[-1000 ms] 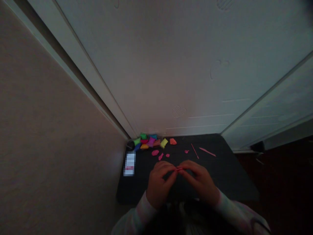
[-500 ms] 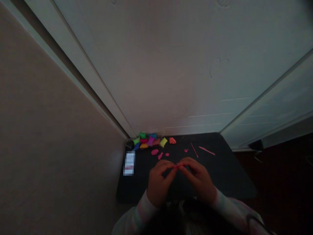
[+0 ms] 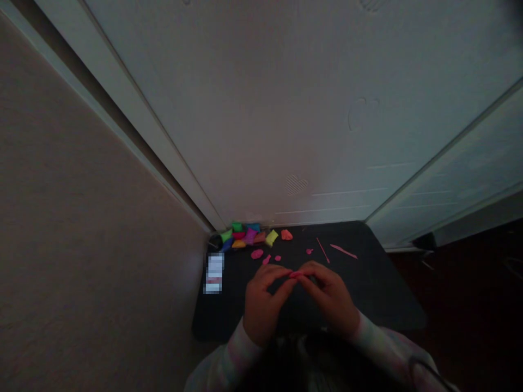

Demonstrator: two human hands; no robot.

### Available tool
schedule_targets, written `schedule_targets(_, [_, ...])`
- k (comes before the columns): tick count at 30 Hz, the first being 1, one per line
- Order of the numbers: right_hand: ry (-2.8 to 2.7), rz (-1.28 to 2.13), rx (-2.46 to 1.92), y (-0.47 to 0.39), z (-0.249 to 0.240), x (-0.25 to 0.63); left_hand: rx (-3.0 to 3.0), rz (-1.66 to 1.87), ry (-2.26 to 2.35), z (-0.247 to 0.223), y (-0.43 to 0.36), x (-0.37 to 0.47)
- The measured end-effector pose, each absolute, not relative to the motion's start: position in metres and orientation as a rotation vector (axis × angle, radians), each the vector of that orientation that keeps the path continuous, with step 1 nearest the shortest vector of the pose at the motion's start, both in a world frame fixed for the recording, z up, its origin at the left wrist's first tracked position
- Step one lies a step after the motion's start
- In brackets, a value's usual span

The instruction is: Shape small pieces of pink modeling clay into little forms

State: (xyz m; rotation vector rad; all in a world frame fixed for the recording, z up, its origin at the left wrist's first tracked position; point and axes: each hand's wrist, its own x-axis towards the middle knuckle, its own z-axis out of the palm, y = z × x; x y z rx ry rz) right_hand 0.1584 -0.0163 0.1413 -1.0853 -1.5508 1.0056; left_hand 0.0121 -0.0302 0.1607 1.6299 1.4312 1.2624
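Between the fingertips of my left hand [image 3: 266, 299] and my right hand [image 3: 330, 296] is a small pink piece [image 3: 296, 275], pinched from both sides above the dark table [image 3: 376, 288]. Just beyond my hands lie a flat pink oval [image 3: 257, 254], a narrower pink piece [image 3: 267, 259], a small pink dot [image 3: 278, 258] and another small pink bit [image 3: 309, 251]. Farther right are a thin pink stick [image 3: 322, 250] and a pink pointed tool [image 3: 344, 251].
Several colourful packets [image 3: 250, 235] sit at the table's back left, with a yellow packet [image 3: 272, 238] and an orange lump [image 3: 286, 234] beside them. A pixelated white rectangle [image 3: 214, 273] is at the left edge. A white panel [image 3: 261, 136] rises behind the table.
The pink piece between my fingertips shows a little more and looks tilted differently. Both hands keep their pinch. The whole view has shifted slightly.
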Motion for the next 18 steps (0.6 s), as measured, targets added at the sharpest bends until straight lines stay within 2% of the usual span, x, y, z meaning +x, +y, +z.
schedule_targets(18, [-1.431, 0.999, -1.105, -0.0137, 0.1366, 0.1582, 1.558, 1.275, 1.405, 0.1615, -0.0261, 0.0131])
